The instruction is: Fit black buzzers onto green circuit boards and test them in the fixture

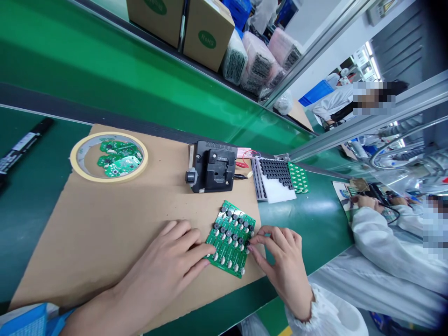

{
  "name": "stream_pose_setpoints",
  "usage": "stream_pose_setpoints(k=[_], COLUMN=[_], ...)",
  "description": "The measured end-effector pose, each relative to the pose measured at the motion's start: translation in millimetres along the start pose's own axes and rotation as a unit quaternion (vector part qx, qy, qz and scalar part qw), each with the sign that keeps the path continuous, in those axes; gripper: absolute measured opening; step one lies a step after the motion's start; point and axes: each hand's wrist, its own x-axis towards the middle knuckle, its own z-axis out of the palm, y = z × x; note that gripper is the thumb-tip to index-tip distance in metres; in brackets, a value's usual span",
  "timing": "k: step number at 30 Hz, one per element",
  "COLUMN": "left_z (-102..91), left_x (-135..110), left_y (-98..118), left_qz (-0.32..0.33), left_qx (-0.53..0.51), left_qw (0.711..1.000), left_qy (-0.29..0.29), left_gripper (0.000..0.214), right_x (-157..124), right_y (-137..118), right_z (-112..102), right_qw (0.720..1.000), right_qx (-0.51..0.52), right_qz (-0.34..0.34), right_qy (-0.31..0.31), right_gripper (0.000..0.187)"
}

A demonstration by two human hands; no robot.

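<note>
Green circuit-board panel (pixel 229 238) on brown cardboard (pixel 105 233)! Left hand (pixel 164 266) flat against it, fingers (pixel 196 235) open; right hand (pixel 280 263) pinching a black component (pixel 248 243).

A green surface (pixel 308 224) is running along the bench, with a brown cardboard sheet (pixel 87 242) lying across it. On the cardboard, a ring of masking tape (pixel 108 134) is encircling several green circuit boards (pixel 121 156), and a black test fixture (pixel 212 168) is sitting beyond them. A green circuit-board panel (pixel 231 238) studded with black round components is resting near the cardboard's edge. A black marker-like bar (pixel 23 147) is lying directly on the green surface to the left. To the right, a white foam block (pixel 276 189) is carrying rows of black round components (pixel 276 171), with a green board strip (pixel 298 178) lying just beside it.
</note>
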Motion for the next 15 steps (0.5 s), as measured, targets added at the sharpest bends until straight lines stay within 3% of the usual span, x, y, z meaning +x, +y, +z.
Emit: stream_pose_setpoints(k=[5,15], left_z=[-0.5,-0.3], left_x=[0.9,0.4], left_y=[-0.2,-0.5], left_qz=[0.010,0.010], left_qx=[0.002,0.007], left_qw=[1.000,1.000], left_qy=[0.000,-0.004], left_gripper=[0.010,0.010], right_x=[-0.8,-11.2], right_y=[-2.7,-12.3], right_z=[-1.2,9.5], right_qw=[0.999,0.997], right_qx=[-0.023,-0.016], right_qz=[0.010,0.073], right_qy=[-0.026,-0.013], right_gripper=[0.007,0.010])
